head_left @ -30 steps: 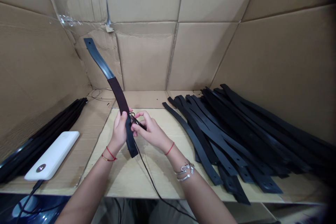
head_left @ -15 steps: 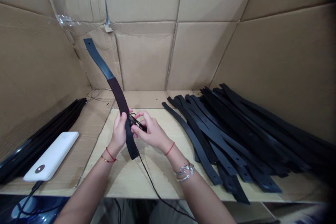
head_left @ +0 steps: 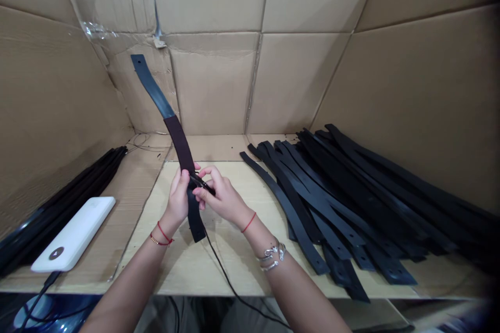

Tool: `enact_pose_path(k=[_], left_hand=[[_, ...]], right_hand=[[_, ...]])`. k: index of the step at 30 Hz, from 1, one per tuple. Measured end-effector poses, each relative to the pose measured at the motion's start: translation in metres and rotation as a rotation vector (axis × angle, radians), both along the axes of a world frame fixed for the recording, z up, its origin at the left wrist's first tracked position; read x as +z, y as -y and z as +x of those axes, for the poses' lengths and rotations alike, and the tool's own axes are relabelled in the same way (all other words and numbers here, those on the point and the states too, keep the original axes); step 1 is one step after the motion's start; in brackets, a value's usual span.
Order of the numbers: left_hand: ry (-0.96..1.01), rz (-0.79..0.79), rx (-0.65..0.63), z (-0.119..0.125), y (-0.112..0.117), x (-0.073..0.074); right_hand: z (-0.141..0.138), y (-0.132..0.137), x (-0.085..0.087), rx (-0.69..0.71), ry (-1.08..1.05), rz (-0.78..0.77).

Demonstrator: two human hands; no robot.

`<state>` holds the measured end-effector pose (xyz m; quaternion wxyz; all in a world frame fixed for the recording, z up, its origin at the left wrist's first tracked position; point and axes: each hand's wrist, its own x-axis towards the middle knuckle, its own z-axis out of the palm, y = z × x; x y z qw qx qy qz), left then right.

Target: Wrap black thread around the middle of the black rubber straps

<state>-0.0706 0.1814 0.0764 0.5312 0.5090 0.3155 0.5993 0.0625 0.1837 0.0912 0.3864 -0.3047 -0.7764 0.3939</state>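
Observation:
My left hand (head_left: 177, 199) is wrapped round a long dark strap (head_left: 172, 130) that rises up and to the left, with a hole near its top end. The strap's lower end hangs below my hand. My right hand (head_left: 219, 199) pinches a small dark tool (head_left: 202, 183) against the strap just beside my left fingers. A thin black cord (head_left: 224, 276) runs from the tool down toward me over the cardboard surface (head_left: 242, 177).
A large pile of black straps (head_left: 351, 203) lies on the right. A bundle of black straps (head_left: 58, 208) lies on the left, with a white power bank (head_left: 74, 242) in front of it. Cardboard walls (head_left: 219, 83) close in the back and sides.
The strap's top end has swung slightly right and up. Both hands stay clasped at the same spot; the view has shifted a little.

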Motion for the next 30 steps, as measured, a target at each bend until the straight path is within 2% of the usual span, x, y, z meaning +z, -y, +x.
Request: enact_pose_path(k=[7,18,30], left_hand=[[0.009,0.058,-0.035,0.002,0.002,-0.003],[-0.014,0.064,-0.028,0.000,0.000,-0.009],[0.010,0.038,-0.014,0.002,0.000,-0.010]], right_hand=[[-0.003,0.002,-0.001,-0.037,0.005,0.003],[-0.004,0.004,-0.002,-0.119,0.058,0.071],[-0.004,0.005,0.000,-0.123,0.116,0.093]])
